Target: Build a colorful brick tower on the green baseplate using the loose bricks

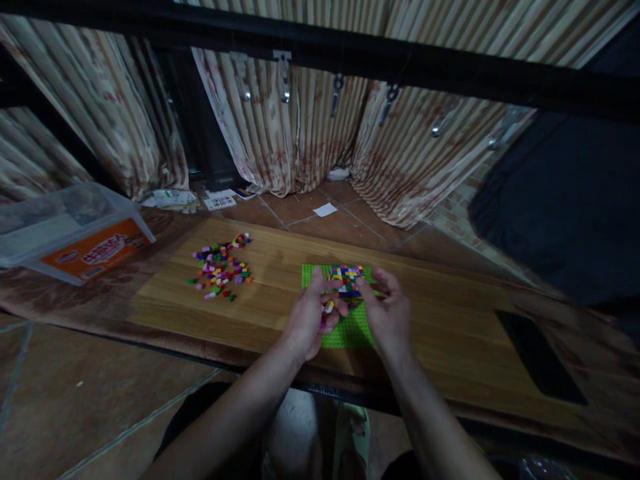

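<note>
On the wooden board (440,313) we have the green baseplate (350,337), and on its far part the patch of coloured bricks (346,273). We judge that the step in hand is setting bricks at this patch; one more placing would call for lining up a brick exactly and then a straight press. Our forearms reach forward and converge over the baseplate. Our left hand (304,319) is half closed, palm turned inward, cupping a few small bricks (328,307). Our right hand (393,315) bends its fingers at the patch; whether they pinch a brick, we cannot tell.
</note>
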Tool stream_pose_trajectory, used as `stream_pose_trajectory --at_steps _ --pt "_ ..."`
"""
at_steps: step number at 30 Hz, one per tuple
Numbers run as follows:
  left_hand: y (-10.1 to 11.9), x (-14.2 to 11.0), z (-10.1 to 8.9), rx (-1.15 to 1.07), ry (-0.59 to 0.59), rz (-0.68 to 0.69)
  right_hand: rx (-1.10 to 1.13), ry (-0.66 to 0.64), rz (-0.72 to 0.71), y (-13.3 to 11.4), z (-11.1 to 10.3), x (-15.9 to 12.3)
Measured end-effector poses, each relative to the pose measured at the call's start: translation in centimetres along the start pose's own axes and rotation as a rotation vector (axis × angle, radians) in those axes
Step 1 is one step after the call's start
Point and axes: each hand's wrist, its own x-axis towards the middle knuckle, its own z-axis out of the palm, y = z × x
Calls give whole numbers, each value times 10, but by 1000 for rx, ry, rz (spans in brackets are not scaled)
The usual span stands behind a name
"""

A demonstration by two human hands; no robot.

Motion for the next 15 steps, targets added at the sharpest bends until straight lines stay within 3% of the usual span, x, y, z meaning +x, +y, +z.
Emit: stream_pose_trajectory --at_steps 2,6,9,15 --pt "-1 0 1 18 5 28 -40 14 -175 -16 -8 -3" --pt "-5 2 1 68 14 104 -7 -372 -414 -39 -17 -12" --pt "-5 4 -1 113 16 140 -30 -574 -457 -42 -19 -15" --pt "-4 6 -10 261 29 127 -101 -688 -464 -39 -22 -14"
